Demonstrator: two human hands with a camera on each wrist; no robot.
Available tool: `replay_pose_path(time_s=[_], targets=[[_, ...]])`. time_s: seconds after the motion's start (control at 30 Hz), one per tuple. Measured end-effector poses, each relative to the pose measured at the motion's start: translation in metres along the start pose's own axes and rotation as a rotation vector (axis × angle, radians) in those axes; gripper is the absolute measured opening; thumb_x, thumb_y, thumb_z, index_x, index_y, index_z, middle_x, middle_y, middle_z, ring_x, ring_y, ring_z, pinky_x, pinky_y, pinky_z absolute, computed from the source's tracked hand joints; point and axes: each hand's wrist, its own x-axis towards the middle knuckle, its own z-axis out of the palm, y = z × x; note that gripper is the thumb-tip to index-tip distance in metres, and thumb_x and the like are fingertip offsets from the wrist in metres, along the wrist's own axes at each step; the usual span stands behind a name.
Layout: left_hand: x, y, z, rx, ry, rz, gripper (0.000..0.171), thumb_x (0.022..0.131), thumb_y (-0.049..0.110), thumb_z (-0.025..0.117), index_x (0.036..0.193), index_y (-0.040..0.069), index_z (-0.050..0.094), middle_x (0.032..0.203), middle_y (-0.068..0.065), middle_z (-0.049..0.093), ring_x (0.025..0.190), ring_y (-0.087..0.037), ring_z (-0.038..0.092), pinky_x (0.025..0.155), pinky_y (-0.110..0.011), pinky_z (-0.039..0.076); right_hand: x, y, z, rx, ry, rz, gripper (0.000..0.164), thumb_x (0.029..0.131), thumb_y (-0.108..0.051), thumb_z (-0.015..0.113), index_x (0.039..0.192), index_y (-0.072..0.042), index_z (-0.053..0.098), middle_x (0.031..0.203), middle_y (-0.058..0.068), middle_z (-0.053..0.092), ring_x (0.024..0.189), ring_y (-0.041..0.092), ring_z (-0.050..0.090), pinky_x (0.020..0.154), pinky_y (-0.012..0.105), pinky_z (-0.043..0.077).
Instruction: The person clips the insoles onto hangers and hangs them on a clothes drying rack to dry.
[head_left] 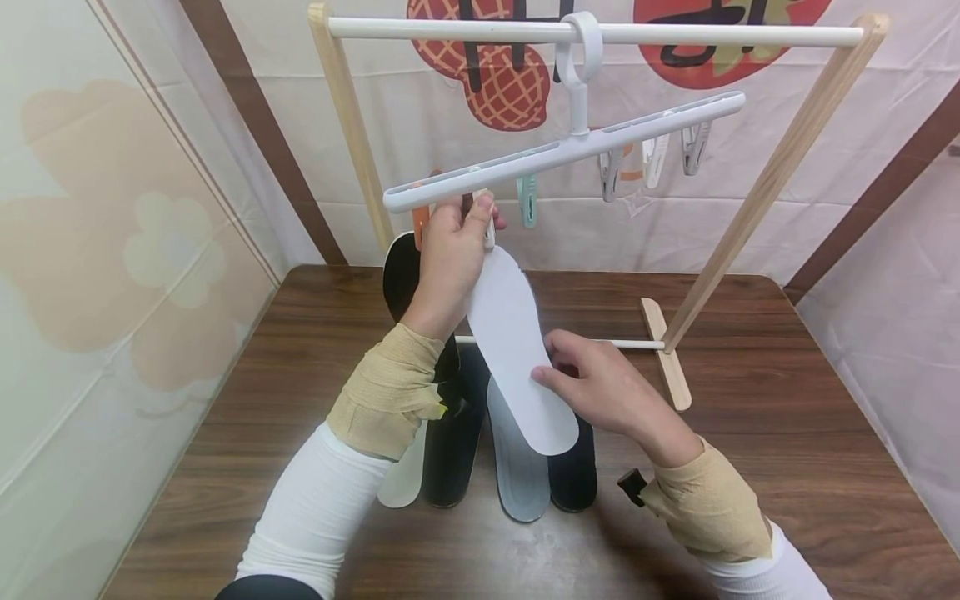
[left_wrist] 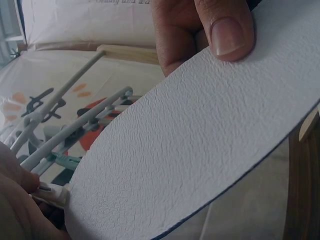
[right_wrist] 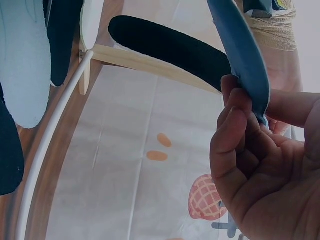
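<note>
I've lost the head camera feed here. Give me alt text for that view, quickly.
A person's left hand grips the top of a white insole at a clip under a white hanger, while the right hand pinches its lower edge. More insoles lie on the wooden table beneath the drying rack.

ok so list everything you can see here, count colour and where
white insole: 1, white, held up under the hanger
insoles on table: several, black, grey and white, lying side by side beneath the hands
black insole: 1, black, hanging at the hanger's left end
clip hanger: 1, white, tilted, hooked on the top rail
clips: several, pale and teal, under the hanger bar
rack: 1, wooden legs with white rails, on the table
table: 1, dark wood
left hand: at the insole's top by a clip
right hand: pinching the insole's lower edge
</note>
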Motion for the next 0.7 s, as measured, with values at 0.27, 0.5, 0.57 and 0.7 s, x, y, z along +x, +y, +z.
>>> replay_pose_path(time_s=[0.27, 0.5, 0.57, 0.7], targets=[[-0.0012, 0.0006, -0.0009, 0.001, -0.005, 0.010, 0.031, 0.105, 0.024, 0.054, 0.130, 0.005, 0.055, 0.102, -0.008, 0.059, 0.102, -0.020, 0.066, 0.099, -0.032, 0.047, 0.0010, -0.0018, -0.0014, -0.006, 0.003, 0.004, 0.017, 0.095, -0.015, 0.071, 0.109, -0.009, 0.066, 0.095, 0.004, 0.074, 0.075, 0.015, 0.062, 0.065, 0.031, 0.052], [0.0002, -0.0003, 0.0013, -0.021, 0.007, 0.011, 0.029, 0.106, 0.021, 0.054, 0.130, 0.005, 0.056, 0.099, -0.007, 0.059, 0.099, -0.019, 0.065, 0.095, -0.029, 0.048, 0.0027, -0.0016, -0.0023, -0.012, 0.011, -0.010, 0.013, 0.095, -0.015, 0.070, 0.105, -0.010, 0.064, 0.087, 0.001, 0.071, 0.071, 0.015, 0.058, 0.062, 0.031, 0.049], [0.0009, -0.0003, 0.0019, -0.024, 0.013, 0.005, 0.028, 0.106, 0.020, 0.054, 0.130, 0.005, 0.056, 0.098, -0.006, 0.059, 0.098, -0.019, 0.065, 0.094, -0.029, 0.048, 0.0034, -0.0015, -0.0024, -0.013, 0.012, -0.013, 0.013, 0.095, -0.015, 0.070, 0.105, -0.010, 0.064, 0.086, 0.000, 0.071, 0.071, 0.016, 0.058, 0.062, 0.031, 0.049], [0.0024, -0.0001, 0.0029, -0.028, 0.021, -0.004, 0.026, 0.105, 0.019, 0.054, 0.127, 0.004, 0.058, 0.097, -0.006, 0.059, 0.098, -0.020, 0.065, 0.093, -0.028, 0.047, 0.0047, -0.0012, -0.0028, -0.006, 0.010, -0.015, 0.014, 0.095, -0.015, 0.070, 0.107, -0.010, 0.065, 0.089, 0.001, 0.072, 0.072, 0.017, 0.060, 0.063, 0.031, 0.050]])
